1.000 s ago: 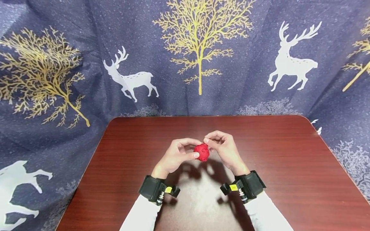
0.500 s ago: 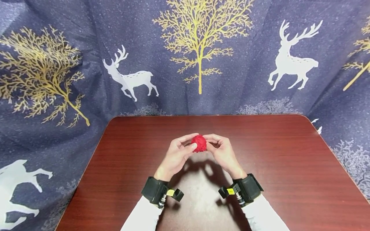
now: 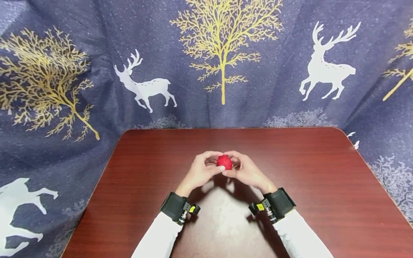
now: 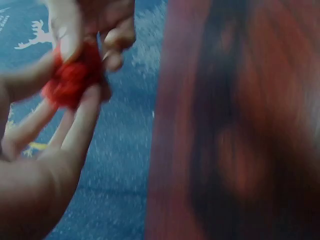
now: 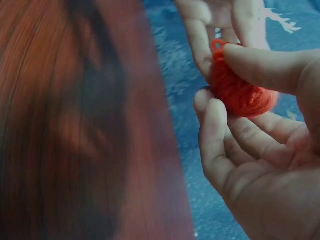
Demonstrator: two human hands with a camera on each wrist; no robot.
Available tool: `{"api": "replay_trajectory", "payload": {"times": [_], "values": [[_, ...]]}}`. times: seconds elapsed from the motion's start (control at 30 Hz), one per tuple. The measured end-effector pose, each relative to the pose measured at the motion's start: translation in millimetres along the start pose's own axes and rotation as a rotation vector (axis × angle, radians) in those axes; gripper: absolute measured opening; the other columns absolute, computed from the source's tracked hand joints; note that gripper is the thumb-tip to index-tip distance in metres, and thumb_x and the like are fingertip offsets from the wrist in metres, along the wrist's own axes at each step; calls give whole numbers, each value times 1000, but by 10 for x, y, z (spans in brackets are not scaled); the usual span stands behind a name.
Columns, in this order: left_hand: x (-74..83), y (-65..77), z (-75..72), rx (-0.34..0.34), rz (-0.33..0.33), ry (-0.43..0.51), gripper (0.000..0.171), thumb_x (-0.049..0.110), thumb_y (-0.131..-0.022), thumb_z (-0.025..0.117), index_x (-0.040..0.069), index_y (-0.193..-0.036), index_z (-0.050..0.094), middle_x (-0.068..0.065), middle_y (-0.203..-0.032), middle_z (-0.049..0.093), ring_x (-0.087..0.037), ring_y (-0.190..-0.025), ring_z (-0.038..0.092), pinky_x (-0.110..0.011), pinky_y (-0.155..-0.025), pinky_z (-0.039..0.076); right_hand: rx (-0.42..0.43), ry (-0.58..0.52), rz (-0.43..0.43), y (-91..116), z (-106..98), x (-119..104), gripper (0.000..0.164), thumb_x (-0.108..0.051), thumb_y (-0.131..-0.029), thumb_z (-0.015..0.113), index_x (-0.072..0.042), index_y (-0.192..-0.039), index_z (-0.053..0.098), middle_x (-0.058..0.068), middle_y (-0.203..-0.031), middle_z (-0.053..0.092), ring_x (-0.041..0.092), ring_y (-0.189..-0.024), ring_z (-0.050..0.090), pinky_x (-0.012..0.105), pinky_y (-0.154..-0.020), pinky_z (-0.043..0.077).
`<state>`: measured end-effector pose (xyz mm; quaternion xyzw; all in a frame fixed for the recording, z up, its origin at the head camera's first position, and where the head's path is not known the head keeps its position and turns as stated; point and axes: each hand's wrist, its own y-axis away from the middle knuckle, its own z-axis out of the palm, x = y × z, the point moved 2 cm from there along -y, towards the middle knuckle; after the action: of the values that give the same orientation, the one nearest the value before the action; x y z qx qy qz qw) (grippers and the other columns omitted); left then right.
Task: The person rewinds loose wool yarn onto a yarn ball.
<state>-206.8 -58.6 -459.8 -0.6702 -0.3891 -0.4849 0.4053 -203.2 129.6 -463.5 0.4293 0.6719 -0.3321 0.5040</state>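
Observation:
A small ball of red yarn [image 3: 224, 162] is held up above the table between both hands. My left hand [image 3: 200, 172] pinches it from the left, thumb in front and fingers behind. From the right, my right hand [image 3: 248, 172] grips the same ball, and the two thumbs nearly meet at its lower edge. The right wrist view shows the wound strands of the yarn ball [image 5: 242, 92] and a little loop sticking out at its top. Motion blurs the yarn ball [image 4: 72, 80] in the left wrist view, where the fingers cover part of it.
Below the hands lies a reddish-brown wooden table [image 3: 322, 179], with the arms' shadows and a bright glare near its front. A dark blue curtain [image 3: 200, 71] with white deer and golden trees hangs behind it. Each wrist wears a black camera band [image 3: 279, 205].
The yarn ball first rose from its earlier place, then settled slightly lower. My right hand has gone from the ball's upper edge to gripping its right side. My left hand keeps hold.

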Motion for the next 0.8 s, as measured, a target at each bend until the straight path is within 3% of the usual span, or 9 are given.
{"api": "replay_trajectory", "payload": {"times": [0.13, 0.27, 0.5, 0.63, 0.73, 0.8], "values": [[-65, -124, -19, -108, 13, -208, 47, -8, -82, 78, -4, -127, 63, -18, -117, 66, -30, -101, 68, -39, -91, 57, -35, 109, 51, -125, -52, 112, 40, -4, -82, 82, 2, -115, 61, 10, -97, 74, 21, -84, 68, 31, -75, 55], [-140, -284, -1, -147, -24, -399, 43, -5, -83, 78, -1, -124, 65, -12, -110, 70, -23, -98, 69, -32, -87, 57, -71, 228, 151, -277, -102, 217, 31, -9, -80, 85, -1, -102, 64, 7, -82, 71, 22, -75, 65, 30, -69, 50], [-307, -428, 51, -165, -143, -493, 40, -3, -83, 78, -2, -122, 67, -10, -102, 72, -18, -89, 68, -28, -80, 56, -92, 611, 264, -404, -127, 262, 31, -37, -76, 89, -11, -84, 72, -3, -69, 67, 17, -69, 57, 31, -65, 45], [-330, -478, 44, -129, -168, -517, 40, -1, -82, 79, -2, -121, 68, -10, -100, 72, -14, -81, 66, -26, -75, 55, -2, 712, 251, -407, -159, 191, 46, -36, -69, 94, -10, -98, 69, 0, -80, 68, 22, -77, 61, 38, -69, 49], [-324, -511, 43, -99, -180, -517, 41, -1, -82, 80, -1, -120, 67, -10, -100, 72, -14, -80, 66, -26, -74, 55, 48, 671, 182, -406, -165, 147, 54, -24, -70, 93, -9, -113, 63, 1, -91, 71, 25, -87, 66, 44, -79, 52], [-321, -532, 49, -89, -186, -518, 42, -2, -82, 79, -1, -121, 67, -11, -104, 72, -15, -82, 67, -26, -75, 55, 58, 640, 139, -413, -163, 137, 49, -17, -73, 91, -8, -114, 64, 1, -91, 74, 25, -89, 68, 46, -82, 52]]}}
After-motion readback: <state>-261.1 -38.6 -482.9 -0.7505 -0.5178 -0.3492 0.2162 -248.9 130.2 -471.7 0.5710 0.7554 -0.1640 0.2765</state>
